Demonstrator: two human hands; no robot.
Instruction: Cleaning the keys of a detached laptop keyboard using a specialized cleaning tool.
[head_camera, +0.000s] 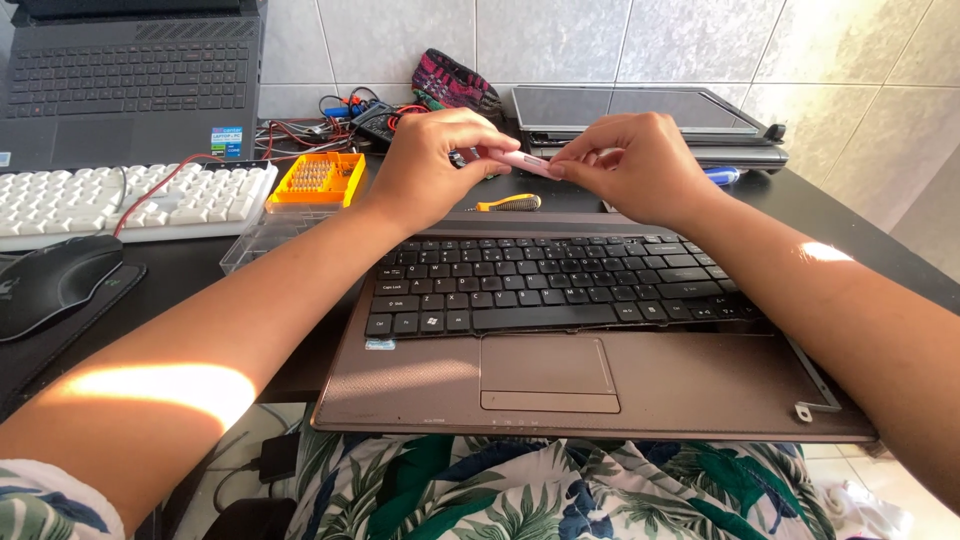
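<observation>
Two hands hold one slim pink tool (527, 163) between them, above the rear edge of a brown laptop base (690, 385). Left hand (432, 165) pinches one end with thumb and fingertips; right hand (635, 165) pinches the other end. Below, the black keyboard (550, 285) sits slightly lifted in its bay. A yellow-handled screwdriver (508, 203) lies just behind the base. Left of it stands an orange bit case (318, 180), near a white keyboard (120, 200) and a black mouse (55, 280).
</observation>
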